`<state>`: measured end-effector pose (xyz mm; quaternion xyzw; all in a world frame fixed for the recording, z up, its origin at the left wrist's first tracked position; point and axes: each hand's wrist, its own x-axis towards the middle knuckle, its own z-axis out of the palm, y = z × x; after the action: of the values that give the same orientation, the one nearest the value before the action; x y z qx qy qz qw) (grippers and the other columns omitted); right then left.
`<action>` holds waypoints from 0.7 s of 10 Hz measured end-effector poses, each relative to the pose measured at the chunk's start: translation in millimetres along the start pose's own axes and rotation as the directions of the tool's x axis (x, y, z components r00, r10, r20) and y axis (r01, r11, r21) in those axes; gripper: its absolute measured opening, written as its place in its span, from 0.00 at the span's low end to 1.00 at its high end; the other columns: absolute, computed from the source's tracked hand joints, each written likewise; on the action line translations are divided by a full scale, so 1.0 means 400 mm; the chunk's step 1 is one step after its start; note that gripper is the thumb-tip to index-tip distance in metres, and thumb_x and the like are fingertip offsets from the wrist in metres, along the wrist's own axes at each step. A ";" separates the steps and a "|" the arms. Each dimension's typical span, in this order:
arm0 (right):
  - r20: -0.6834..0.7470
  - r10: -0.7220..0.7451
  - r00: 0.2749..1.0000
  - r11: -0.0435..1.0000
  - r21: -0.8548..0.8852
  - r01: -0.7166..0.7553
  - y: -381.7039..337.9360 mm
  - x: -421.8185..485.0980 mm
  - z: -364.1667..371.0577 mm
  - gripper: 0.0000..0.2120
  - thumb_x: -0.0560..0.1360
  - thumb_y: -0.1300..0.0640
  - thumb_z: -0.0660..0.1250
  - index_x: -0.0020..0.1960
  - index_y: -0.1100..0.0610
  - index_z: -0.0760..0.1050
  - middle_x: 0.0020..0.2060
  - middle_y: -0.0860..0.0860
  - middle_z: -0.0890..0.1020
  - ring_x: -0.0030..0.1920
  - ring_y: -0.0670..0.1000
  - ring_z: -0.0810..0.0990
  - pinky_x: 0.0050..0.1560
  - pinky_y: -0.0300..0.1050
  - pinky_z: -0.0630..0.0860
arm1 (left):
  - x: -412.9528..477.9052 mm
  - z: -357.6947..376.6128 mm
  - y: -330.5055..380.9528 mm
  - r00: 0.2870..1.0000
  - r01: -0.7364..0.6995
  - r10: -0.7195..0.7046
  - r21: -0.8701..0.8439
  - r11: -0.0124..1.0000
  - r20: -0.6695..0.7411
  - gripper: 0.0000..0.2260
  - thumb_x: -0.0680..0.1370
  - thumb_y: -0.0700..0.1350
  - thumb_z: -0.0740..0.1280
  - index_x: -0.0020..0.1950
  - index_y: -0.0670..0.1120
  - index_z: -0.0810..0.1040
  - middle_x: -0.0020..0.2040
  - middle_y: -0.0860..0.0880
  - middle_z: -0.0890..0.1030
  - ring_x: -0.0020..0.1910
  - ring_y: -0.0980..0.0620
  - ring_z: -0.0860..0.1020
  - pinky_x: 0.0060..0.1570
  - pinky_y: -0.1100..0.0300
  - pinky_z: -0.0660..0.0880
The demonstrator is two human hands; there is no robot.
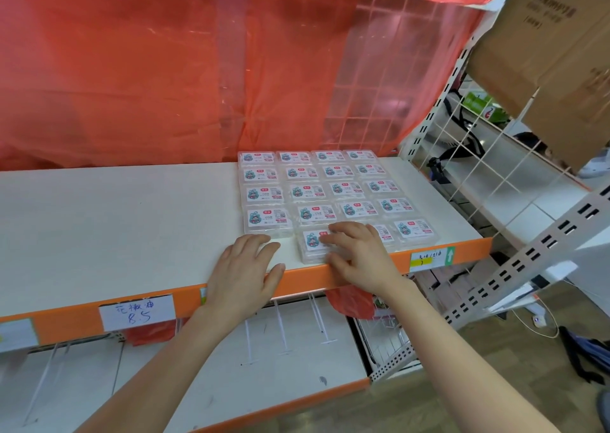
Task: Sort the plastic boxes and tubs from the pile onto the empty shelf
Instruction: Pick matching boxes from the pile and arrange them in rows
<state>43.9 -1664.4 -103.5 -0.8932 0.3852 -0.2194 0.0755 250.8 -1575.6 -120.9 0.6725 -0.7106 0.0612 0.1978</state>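
Head view. Step in hand: seating a box in the front row.

Right grip [358,254] lies on the front box [310,246], fingers spread on its lid, thumb at its front edge. It presses and is not clenched round the box.

Left grip [242,269] is released, flat on the shelf [115,218], just left of that box.

Other boxes [317,188] sit in rows behind.

Next, I judge: square this box against its neighbours, then fill the slot under my left fingertips. Pile not in view.

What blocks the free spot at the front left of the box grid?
Only the left hand: its fingers lie on the shelf in that gap, beside the front box under the right hand.
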 end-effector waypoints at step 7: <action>-0.038 -0.119 0.992 0.992 -0.050 0.117 -0.154 0.131 0.026 0.19 0.70 0.49 0.57 0.51 0.57 0.81 0.47 0.57 0.82 0.46 0.61 0.81 0.45 0.60 0.76 | -0.002 -0.096 -0.062 0.996 0.082 -0.085 -0.084 0.993 -0.034 0.21 0.71 0.54 0.57 0.54 0.45 0.80 0.50 0.46 0.81 0.47 0.44 0.81 0.39 0.52 0.78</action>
<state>120.6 -1659.9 -76.6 -0.9112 0.3384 -0.2325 0.0331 282.7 -1563.3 -90.5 0.6917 -0.6798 0.0362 0.2410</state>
